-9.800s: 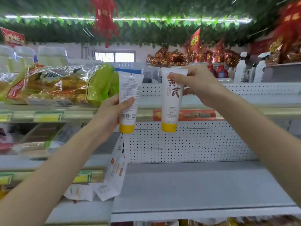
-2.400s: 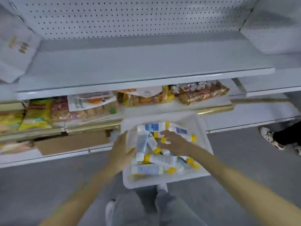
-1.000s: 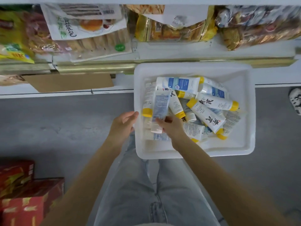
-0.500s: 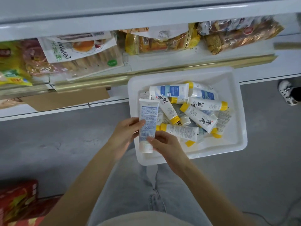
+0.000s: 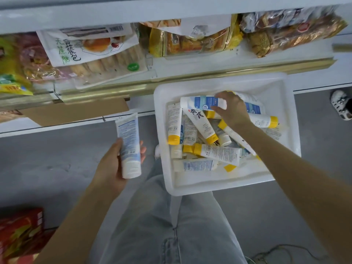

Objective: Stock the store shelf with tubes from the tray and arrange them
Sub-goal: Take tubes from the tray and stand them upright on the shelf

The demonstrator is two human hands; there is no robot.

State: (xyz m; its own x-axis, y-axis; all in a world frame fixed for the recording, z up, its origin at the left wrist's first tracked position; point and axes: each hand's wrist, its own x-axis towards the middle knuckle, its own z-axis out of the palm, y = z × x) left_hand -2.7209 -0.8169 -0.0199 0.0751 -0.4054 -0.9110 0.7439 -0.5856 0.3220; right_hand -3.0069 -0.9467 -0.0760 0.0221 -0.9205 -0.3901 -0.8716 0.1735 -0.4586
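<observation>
The left hand (image 5: 116,164), at about 8 o'clock in the view, was wrapped around a white tube with a pale blue label (image 5: 128,147), cap end toward the wrist, held over the grey floor (image 5: 57,159) just left of the tray. The white tray (image 5: 285,103) lay at about 2 o'clock, in front of the person's jeans-clad legs (image 5: 171,225), and contained a loose pile of white tubes, many with yellow caps (image 5: 206,151). The right hand (image 5: 231,109) reached into the tray's far side, fingers closed on a white tube with a blue panel (image 5: 200,103) lying crosswise atop the pile. At 12 o'clock a lower store shelf (image 5: 190,67) carried bagged snacks (image 5: 91,52).
</observation>
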